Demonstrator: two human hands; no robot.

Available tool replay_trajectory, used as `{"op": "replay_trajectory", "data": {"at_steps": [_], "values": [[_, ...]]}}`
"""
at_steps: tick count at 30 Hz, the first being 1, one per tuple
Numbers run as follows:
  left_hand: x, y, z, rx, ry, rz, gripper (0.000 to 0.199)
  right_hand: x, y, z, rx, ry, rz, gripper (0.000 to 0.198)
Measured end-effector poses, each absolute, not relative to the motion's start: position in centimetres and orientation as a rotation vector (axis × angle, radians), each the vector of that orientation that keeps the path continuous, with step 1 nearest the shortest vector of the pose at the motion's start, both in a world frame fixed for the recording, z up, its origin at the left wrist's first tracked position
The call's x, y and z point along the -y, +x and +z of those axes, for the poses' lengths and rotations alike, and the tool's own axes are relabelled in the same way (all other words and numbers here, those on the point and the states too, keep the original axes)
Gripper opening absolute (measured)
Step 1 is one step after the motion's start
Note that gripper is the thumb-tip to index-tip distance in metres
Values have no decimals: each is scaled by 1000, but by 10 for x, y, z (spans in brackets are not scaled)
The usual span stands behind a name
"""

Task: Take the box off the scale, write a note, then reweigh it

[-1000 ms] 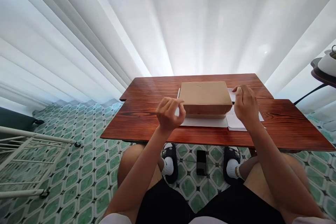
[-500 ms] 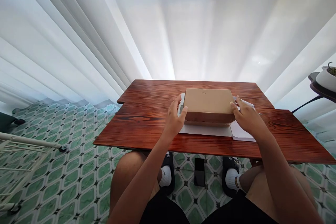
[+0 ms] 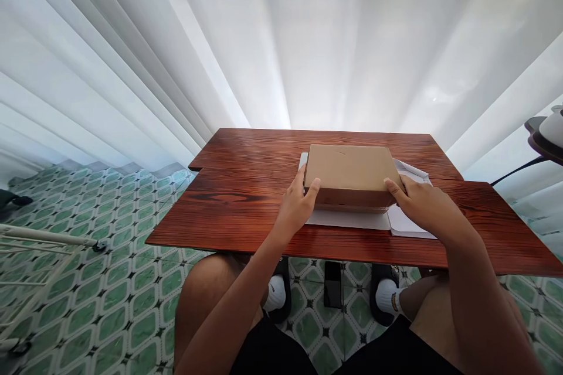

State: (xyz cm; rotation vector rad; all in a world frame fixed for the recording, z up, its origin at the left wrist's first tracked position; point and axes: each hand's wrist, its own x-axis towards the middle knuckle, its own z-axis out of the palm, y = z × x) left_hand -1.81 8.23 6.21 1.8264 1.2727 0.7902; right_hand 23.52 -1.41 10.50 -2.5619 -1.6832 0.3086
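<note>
A flat, rectangular cardboard box point(image 3: 349, 171) of plain brown card sits closed near the middle of a reddish-brown wooden table point(image 3: 246, 211). Its lid is smooth and unmarked apart from a faint crease near the far edge, and the near side wall shows darker, in shadow. The box rests on white paper sheets point(image 3: 352, 220) that stick out from under its near edge and its right end; the sheet at the right bears small print too fine to read.

There is one box, one table, and at least two sheets of paper, though the exact number under the box cannot be told. Two hands are in view, both the person's own.

The left hand point(image 3: 295, 206) is at the box's near left corner, fingers curled against the left end and the thumb laid up on the lid's edge, so it grips that corner. The right hand point(image 3: 424, 202) presses on the near right corner, its fingertips touching the lid's edge and the palm lying over the paper beside the box; it clasps the box loosely rather than closing into a fist. The box thus lies between the two hands, just beyond them.

Under the table, on a green-patterned tile floor point(image 3: 132, 304), lie one dark phone point(image 3: 333, 285) and two feet in white socks and dark slippers. White curtains point(image 3: 281, 41) hang behind the table.
</note>
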Motion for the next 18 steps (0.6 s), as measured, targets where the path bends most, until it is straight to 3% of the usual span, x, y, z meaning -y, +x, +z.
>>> {"op": "replay_trajectory", "data": {"at_steps": [18], "values": [[-78, -11, 64, -1315, 1849, 839, 68, 16, 241, 96, 1810, -2471, 116, 70]]}}
